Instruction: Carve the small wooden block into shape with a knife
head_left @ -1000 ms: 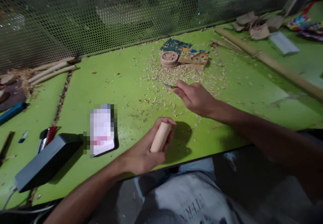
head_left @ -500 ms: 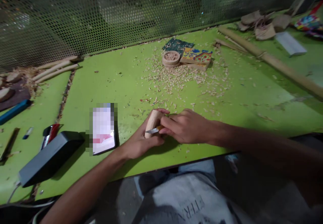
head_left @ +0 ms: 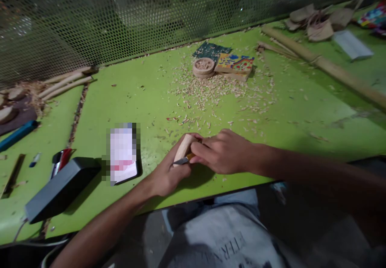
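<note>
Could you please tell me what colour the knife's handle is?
The knife's handle is yellowish-orange where visible, in the head view.

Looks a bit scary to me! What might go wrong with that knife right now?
The knife lies across the piece of wood close to the left hand's thumb, so a slip might cut it. The wood seems steadied only by the left hand, so it could twist as the right hand bears on it with the knife.
</note>
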`<action>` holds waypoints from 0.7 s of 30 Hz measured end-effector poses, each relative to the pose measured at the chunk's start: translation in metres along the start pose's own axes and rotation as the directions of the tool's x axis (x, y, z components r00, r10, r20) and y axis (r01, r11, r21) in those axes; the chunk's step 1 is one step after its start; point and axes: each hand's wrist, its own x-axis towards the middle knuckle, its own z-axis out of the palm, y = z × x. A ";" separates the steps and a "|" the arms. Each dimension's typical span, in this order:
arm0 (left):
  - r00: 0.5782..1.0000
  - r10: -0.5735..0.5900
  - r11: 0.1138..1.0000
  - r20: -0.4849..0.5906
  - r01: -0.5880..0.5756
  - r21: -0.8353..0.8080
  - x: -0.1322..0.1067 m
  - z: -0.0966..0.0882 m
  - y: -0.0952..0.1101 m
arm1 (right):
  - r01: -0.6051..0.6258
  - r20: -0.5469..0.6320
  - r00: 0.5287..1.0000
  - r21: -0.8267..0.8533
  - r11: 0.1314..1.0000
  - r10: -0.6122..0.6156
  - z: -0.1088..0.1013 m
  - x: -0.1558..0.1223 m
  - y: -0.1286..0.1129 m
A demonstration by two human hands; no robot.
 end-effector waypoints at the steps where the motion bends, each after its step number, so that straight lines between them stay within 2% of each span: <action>1: 1.000 -0.002 1.000 -0.003 0.002 -0.014 0.000 0.000 0.000 | -0.002 -0.016 1.000 -0.005 1.000 0.002 0.000 0.000 -0.001; 6: 1.000 -0.027 0.997 -0.010 0.026 -0.071 -0.001 -0.001 -0.003 | -0.013 -0.043 0.999 -0.017 1.000 0.012 -0.002 0.002 -0.003; 9: 0.997 -0.078 0.989 -0.014 0.075 -0.128 -0.006 -0.002 -0.002 | -0.130 0.048 0.990 -0.008 0.992 0.130 -0.004 0.002 0.021; 11: 0.996 -0.093 0.984 0.014 0.094 -0.153 -0.009 -0.003 0.001 | -0.323 0.087 0.941 -0.050 0.945 0.327 -0.005 0.001 0.050; 13: 0.996 -0.085 0.982 0.039 0.091 -0.164 -0.012 -0.003 0.005 | -0.504 0.022 0.860 -0.118 0.856 0.509 -0.005 -0.001 0.078; 14: 0.996 -0.081 0.982 0.041 0.087 -0.168 -0.011 -0.004 0.006 | -0.536 -0.003 0.842 -0.119 0.836 0.539 -0.004 -0.001 0.087; 15: 0.996 -0.078 0.982 0.034 0.083 -0.170 -0.011 -0.005 0.006 | -0.541 -0.021 0.840 -0.108 0.834 0.542 -0.004 -0.001 0.091; 17: 0.997 -0.073 0.984 0.008 0.073 -0.165 -0.008 -0.007 0.005 | -0.477 -0.026 0.879 -0.056 0.877 0.476 -0.003 0.000 0.084; 21: 0.999 -0.037 0.992 -0.029 0.034 -0.118 -0.003 -0.011 0.001 | -0.177 -0.031 0.983 0.047 0.983 0.179 -0.002 0.003 0.036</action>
